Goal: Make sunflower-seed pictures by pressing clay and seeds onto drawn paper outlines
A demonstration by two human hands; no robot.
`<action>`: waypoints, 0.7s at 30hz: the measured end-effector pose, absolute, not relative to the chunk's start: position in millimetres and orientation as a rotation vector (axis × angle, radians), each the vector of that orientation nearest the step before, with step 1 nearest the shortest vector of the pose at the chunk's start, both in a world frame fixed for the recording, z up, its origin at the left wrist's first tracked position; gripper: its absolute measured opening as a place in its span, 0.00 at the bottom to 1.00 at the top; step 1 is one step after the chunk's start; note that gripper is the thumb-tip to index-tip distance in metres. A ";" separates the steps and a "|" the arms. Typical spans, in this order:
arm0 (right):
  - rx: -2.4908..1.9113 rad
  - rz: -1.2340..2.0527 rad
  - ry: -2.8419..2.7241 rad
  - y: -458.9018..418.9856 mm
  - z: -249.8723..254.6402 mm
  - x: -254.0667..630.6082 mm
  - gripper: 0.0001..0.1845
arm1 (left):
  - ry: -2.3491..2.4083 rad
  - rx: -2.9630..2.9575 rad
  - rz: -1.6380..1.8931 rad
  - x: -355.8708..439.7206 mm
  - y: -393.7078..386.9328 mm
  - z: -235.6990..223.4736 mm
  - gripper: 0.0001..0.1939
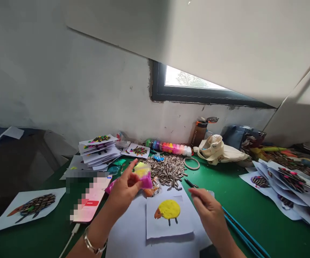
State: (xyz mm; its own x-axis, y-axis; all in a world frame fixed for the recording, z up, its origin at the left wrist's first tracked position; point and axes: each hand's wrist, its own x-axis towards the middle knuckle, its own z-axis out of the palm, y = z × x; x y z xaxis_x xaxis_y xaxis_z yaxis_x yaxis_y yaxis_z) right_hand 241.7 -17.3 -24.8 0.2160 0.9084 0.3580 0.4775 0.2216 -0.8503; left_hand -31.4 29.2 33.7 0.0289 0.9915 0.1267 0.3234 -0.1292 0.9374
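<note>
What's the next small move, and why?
Probably set aside the yellow-and-magenta plastic-wrapped clay in the left hand: the striped sunflower-seed pile lies beyond the white paper card, whose textured yellow oval looks filled but bears none.

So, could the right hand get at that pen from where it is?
Probably yes: the pen lies just beyond the right hand, and nothing seems to cover it or block the way. I can't tell, though, whether that hand already holds something small.
</note>
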 end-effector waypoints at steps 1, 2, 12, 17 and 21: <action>-1.361 0.515 -1.414 -19.1 -8.8 234.6 0.15 | 1.313 1.515 1.088 -26.6 18.3 34.3 0.40; -1.308 0.558 -1.422 -20.0 6.2 225.8 0.15 | 1.256 1.493 1.047 -22.3 9.7 34.4 0.41; -0.828 1.541 -1.174 -10.2 -7.0 149.0 0.19 | 0.938 1.149 1.030 -10.7 -11.0 8.8 0.41; -0.913 1.491 -1.101 -6.9 -18.9 148.6 0.22 | 0.949 1.178 0.983 -2.3 -4.9 0.8 0.23; -0.964 1.509 -1.048 -9.3 -21.7 153.0 0.17 | 0.944 1.143 0.961 3.3 -6.0 -3.1 0.18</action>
